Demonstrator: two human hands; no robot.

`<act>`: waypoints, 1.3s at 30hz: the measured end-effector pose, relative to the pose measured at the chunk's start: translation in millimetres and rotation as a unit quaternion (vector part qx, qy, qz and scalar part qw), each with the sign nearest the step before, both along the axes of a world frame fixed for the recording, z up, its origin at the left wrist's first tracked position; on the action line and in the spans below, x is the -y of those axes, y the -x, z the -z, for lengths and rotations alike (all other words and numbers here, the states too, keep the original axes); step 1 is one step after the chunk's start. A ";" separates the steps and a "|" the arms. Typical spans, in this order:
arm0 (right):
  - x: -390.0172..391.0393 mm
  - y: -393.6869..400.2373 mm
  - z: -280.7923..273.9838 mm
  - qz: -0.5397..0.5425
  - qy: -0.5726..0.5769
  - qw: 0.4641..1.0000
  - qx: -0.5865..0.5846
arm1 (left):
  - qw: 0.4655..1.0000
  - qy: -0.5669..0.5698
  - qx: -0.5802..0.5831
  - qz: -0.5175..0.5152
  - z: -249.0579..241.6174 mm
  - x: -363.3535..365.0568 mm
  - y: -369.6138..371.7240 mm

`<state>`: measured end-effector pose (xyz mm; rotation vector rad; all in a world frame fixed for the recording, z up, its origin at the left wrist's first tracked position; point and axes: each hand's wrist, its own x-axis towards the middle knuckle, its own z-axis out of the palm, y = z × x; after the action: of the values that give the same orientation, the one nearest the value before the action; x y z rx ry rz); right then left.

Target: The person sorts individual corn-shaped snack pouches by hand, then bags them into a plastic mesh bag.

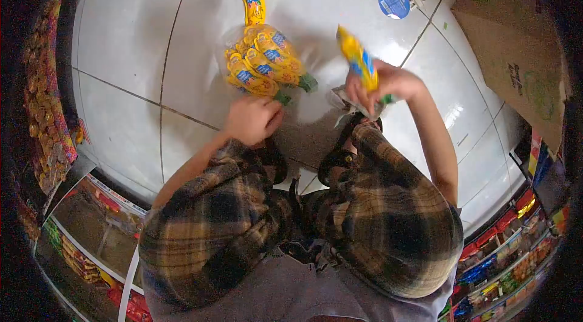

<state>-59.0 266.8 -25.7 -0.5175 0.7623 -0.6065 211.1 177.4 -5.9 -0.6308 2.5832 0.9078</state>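
"What does the right hand (398,82) grasp?"

"A slim, yellow, banana-shaped packet with a blue label (357,58). A light pinch best spares the wrapper."

"And the left hand (248,120)?"

"Its fingers curl near the lower edge of the clear plastic bag of matching packets (260,58), on the glossy white-tiled floor (203,12); whether they grip, one cannot tell. Slippery film favours steadying it low."

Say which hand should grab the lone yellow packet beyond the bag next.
Probably the left hand: it is nearer the lone packet, beside the clear bag; the right hand holds another packet.
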 end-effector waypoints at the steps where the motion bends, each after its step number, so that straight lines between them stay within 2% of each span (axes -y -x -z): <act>1: -6.0 -5.8 -12.1 -0.052 0.009 0.998 0.029 | 1.000 0.000 -0.002 0.001 0.8 1.6 1.6; 3: -26.2 -15.9 2.4 -0.144 0.142 0.979 -0.032 | 0.986 -0.059 -0.124 -0.093 3.2 4.8 5.4; 4: -29.5 -22.9 3.8 -0.189 0.215 0.956 -0.058 | 0.986 -0.059 -0.125 -0.092 3.5 4.9 6.3; 6: -34.7 -43.0 0.6 -0.150 0.190 0.969 -0.040 | 0.958 -0.146 -0.174 -0.173 4.6 3.8 7.4; 7: -36.4 -49.1 -1.5 -0.111 0.165 0.980 -0.022 | 0.958 -0.145 -0.175 -0.172 6.3 3.5 7.0; 8: -37.8 -50.8 -3.0 -0.111 0.165 0.980 -0.023 | 0.940 -0.218 -0.179 -0.193 8.5 3.3 6.1; 9: -39.3 -52.1 -4.3 -0.116 0.130 0.982 -0.067 | 0.916 -0.289 -0.182 -0.212 8.7 2.9 5.8; 10: -39.9 -53.7 -4.9 -0.121 0.094 0.982 -0.110 | 0.916 -0.288 -0.182 -0.211 6.5 1.2 5.7; 12: -37.9 -60.4 -1.9 -0.138 0.097 0.974 -0.154 | 0.874 -0.354 -0.166 -0.288 -2.2 -4.2 6.7; 14: -34.5 -73.1 0.3 -0.157 0.099 0.962 -0.199 | 0.871 -0.361 -0.168 -0.290 -5.8 -9.8 4.1; 16: -32.5 -94.5 0.0 -0.002 0.066 0.948 -0.310 | 0.866 -0.368 -0.170 -0.292 -7.0 -13.3 3.8; 17: -33.3 -103.8 9.0 -0.003 0.067 0.948 -0.311 | 0.882 -0.340 -0.190 -0.265 -7.3 -14.9 4.7; 19: -33.7 -120.7 29.5 0.068 0.205 0.915 -0.342 | 0.895 -0.308 -0.213 -0.240 -7.4 -16.9 6.7; 20: -22.9 -123.0 17.0 0.066 0.207 0.915 -0.341 | 0.895 -0.307 -0.220 -0.236 -7.9 -17.8 6.7; 22: 3.6 -122.4 -18.7 -0.051 0.056 0.952 -0.296 | 0.896 -0.304 -0.227 -0.231 -8.7 -18.5 5.7; 23: 3.8 -128.2 -10.6 -0.051 0.058 0.952 -0.297 | 0.897 -0.298 -0.236 -0.225 -8.1 -19.1 5.5; 25: 0.4 -140.0 17.3 0.074 0.063 0.950 -0.297 | 0.898 -0.292 -0.246 -0.217 -9.6 -20.1 5.3; 26: 2.6 -140.7 28.5 0.075 0.064 0.950 -0.298 | 0.899 -0.296 -0.239 -0.217 -11.2 -20.0 5.5; 28: 11.8 -138.1 41.5 0.189 0.251 0.922 -0.227 | 0.899 -0.299 -0.233 -0.218 -10.9 -19.1 4.9; 29: 16.4 -135.8 38.3 0.189 0.251 0.922 -0.227 | 0.898 -0.301 -0.238 -0.213 -8.4 -18.8 3.3; 31: 24.9 -131.3 31.3 0.113 0.281 0.901 -0.311 | 0.897 -0.303 -0.242 -0.210 -7.3 -18.0 1.9; 34: 18.1 -135.0 49.5 0.107 0.320 0.871 -0.357 | 0.897 -0.304 -0.239 -0.214 -7.7 -17.5 0.6; 37: 10.5 -126.5 30.9 0.063 0.290 0.896 -0.329 | 0.896 -0.302 -0.242 -0.220 -7.2 -16.0 -1.7; 39: -1.2 -125.2 28.0 0.031 0.286 0.893 -0.347 | 0.898 -0.301 -0.234 -0.219 -10.6 -14.0 -1.1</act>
<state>66.2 268.0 -53.7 -1.3021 1.2853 -0.7130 212.2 191.4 4.7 -0.8961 2.3264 2.1240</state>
